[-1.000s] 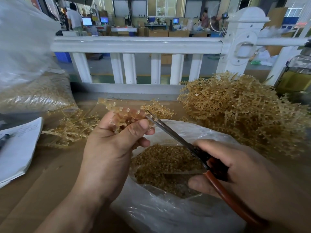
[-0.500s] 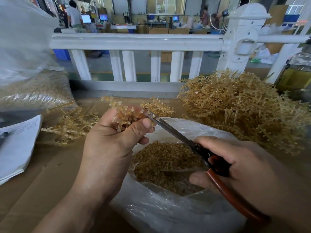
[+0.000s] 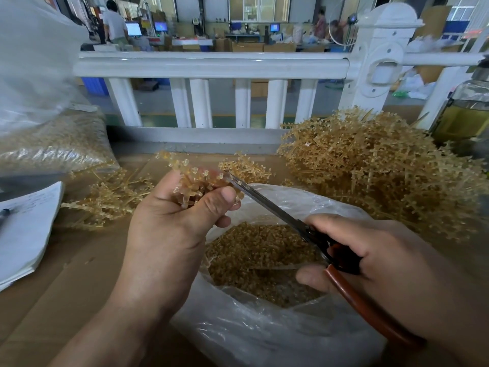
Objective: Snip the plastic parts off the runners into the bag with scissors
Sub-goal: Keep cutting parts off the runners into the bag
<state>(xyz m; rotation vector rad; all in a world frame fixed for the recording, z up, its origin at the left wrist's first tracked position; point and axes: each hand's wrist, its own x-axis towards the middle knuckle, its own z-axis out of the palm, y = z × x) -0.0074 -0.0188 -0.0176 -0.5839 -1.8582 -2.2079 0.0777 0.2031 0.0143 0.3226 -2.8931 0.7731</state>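
The clear bag [image 3: 264,335] is set open on the cardboard table [image 3: 53,300], right under the work, and that is judged the key: each cut is best made over its mouth so that nothing is lost onto the cardboard. Above the bag's far-left rim a bundle of runners [image 3: 195,181] is gripped in the left hand [image 3: 169,229], with the thumb pressed across the stems and the heads fanned upward. The scissors [image 3: 267,205] are held in the right hand [image 3: 383,266], with fingers wrapped round the red-brown handle. The blades are seen nearly closed, and their tips are laid against the bundle's right edge. The cut is best taken close to each part, at the thin neck, a sprig at a time. The bundle should be turned a little so that the next head is offered to the tips, with the thumb held clear of the edge.

Now the materials. At the right, the heap of uncut runners [image 3: 378,170] is seen as a bristly, springy tangle of amber plastic, thin rods with short side branches. A smaller scatter [image 3: 111,200] is spread flatter at the left. The bag is made of thin, glossy, crinkled film, slumped and easily pushed aside. The blades are slim, straight steel. The snipped parts [image 3: 254,250] are heaped loose in the bag like grain: tiny, translucent, honey-coloured nubs.
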